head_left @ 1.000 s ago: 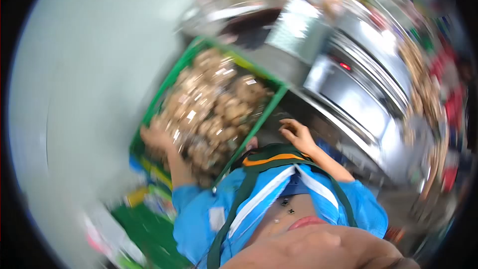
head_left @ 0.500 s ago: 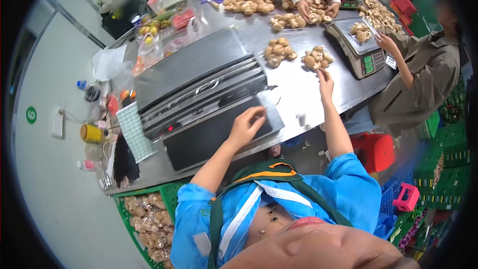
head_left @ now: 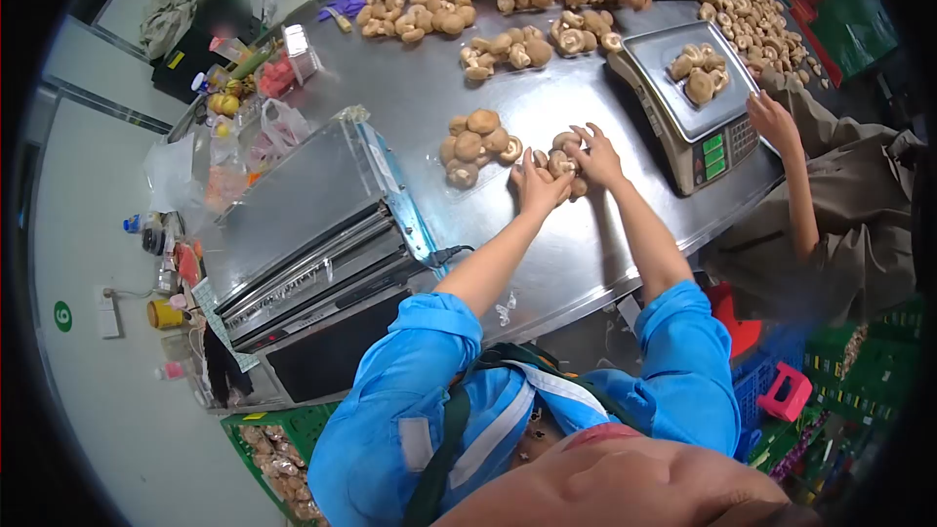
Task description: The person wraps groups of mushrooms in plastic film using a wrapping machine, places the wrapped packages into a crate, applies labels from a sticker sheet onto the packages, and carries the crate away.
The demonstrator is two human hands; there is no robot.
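2 Hands Are Facing Each Other, Forearms Converging

2 bare forearms are stretching forward from the body, slanting inward toward each other. The left hand (head_left: pixel 540 193) is sitting just beside the right hand (head_left: pixel 598 159), a little closer to the chest, its thumb standing apart from its fingers. The right hand is bending its fingers slightly forward and inward. Both backs are facing upward.

Left hand (head_left: pixel 540 191) and right hand (head_left: pixel 599 160) cup mushrooms (head_left: pixel 562 164)

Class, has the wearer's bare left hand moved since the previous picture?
Yes: the left hand has moved away from the boxy grey metal machine to the round brown mushrooms.
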